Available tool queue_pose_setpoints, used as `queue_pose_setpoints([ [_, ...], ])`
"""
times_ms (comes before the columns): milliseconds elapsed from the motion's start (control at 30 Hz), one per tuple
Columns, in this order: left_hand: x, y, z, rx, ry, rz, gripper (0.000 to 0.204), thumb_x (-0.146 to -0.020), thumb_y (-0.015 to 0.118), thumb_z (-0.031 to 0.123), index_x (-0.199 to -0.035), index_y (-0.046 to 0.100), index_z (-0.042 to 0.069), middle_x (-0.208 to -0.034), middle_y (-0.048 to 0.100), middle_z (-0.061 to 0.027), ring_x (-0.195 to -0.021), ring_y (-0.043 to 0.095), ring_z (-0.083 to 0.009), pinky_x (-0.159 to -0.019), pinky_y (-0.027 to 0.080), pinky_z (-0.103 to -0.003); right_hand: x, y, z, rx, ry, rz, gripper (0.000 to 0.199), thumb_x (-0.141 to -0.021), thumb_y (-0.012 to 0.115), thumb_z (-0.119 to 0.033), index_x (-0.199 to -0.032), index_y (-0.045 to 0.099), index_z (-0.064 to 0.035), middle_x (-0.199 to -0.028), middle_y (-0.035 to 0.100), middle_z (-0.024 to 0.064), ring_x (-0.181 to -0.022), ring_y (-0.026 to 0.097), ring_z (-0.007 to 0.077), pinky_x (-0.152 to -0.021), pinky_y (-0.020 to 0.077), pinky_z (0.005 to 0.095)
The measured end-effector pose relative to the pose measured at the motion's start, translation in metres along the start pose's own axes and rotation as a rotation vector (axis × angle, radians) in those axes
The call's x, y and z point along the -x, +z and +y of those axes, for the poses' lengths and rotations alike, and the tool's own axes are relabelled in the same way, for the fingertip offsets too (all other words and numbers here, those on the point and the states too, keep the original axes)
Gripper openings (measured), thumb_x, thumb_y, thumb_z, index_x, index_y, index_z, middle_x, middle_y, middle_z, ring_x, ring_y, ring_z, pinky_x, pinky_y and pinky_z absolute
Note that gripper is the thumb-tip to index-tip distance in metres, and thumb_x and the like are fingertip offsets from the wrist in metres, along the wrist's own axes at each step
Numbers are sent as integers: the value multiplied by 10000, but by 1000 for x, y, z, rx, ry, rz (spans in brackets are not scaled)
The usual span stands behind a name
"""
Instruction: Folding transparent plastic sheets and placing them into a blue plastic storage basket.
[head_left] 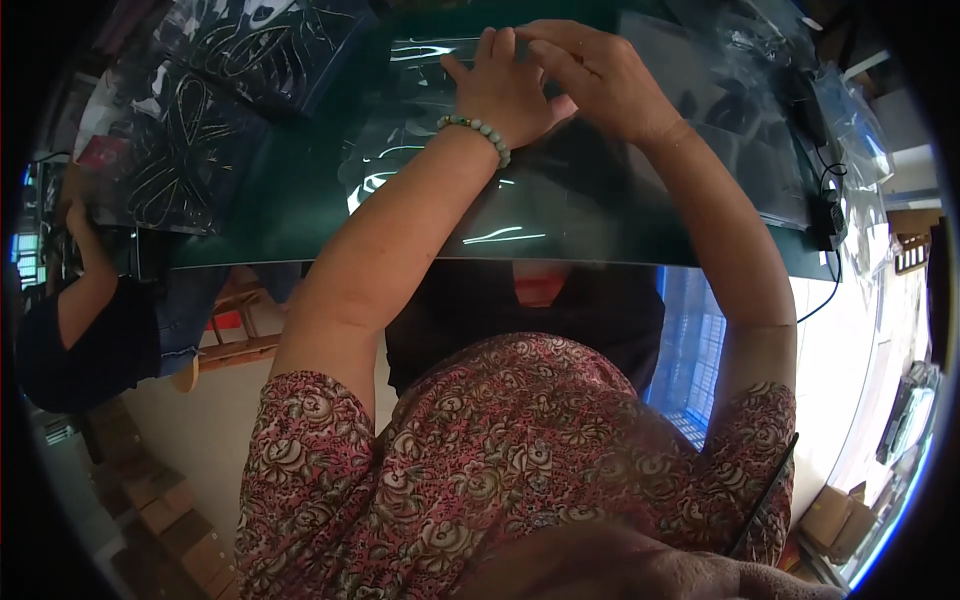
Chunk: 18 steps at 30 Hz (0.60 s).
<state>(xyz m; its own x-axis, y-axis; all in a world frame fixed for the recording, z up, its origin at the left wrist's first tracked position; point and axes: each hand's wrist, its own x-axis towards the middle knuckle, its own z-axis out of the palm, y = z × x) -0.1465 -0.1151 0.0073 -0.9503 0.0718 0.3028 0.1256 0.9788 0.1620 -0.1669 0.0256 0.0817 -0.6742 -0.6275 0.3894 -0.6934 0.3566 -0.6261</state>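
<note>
Two bare hands work over one clear plastic sheet (535,205) lying at the front middle of the green surface (270,215): the left hand (505,95), one beaded bracelet (480,128) at its wrist, lies palm down on it with fingers apart, while the right hand (590,75) bends close beside, and whether its fingers grip the film cannot be told. At least two cord bundles (185,160) in clear wrapping lie left, uncounted clear sheets (740,175) right, and one co-worker (90,335) is at far left.
</note>
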Motion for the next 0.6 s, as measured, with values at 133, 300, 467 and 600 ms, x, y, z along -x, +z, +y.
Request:
queue_pose_setpoints([
  [133, -4, -9, 1, 196, -48, 4, 635, -833, 667, 546, -1296, 623, 114, -1465, 478, -117, -1454, 302, -339, -1054, 275, -706, -14, 23, 38, 57, 211, -71, 348, -994, 493, -325, -1200, 684, -119, -1179, 684, 139, -1075, 640, 350, -932, 512, 391],
  [300, 3, 5, -48, 247, 4, -16, 531, -920, 589, 440, -1306, 609, 76, -1515, 453, -111, -1426, 375, -311, -1134, 311, -512, 4, 44, 53, 320, 106, 23, 379, -995, 498, -312, -1298, 626, -124, -1270, 641, 134, -1217, 575, 316, -1045, 455, 406],
  [467, 16, 0, -37, 0, -166, -48, 633, -939, 561, 476, -1447, 470, 110, -1555, 401, -75, -1448, 319, -321, -1187, 217, -516, 18, 51, 56, 485, 90, -47, 396, -995, 509, -301, -1342, 593, -132, -1389, 564, 104, -1327, 494, 272, -1089, 421, 385],
  [600, 8, 9, -71, 24, -20, 53, 667, -934, 509, 601, -1475, 442, 217, -1565, 387, -71, -1456, 319, -325, -1195, 207, -533, 7, 54, 45, 553, 133, -144, 434, -986, 504, -351, -1373, 571, -165, -1480, 487, 59, -1380, 435, 242, -1136, 370, 376],
])
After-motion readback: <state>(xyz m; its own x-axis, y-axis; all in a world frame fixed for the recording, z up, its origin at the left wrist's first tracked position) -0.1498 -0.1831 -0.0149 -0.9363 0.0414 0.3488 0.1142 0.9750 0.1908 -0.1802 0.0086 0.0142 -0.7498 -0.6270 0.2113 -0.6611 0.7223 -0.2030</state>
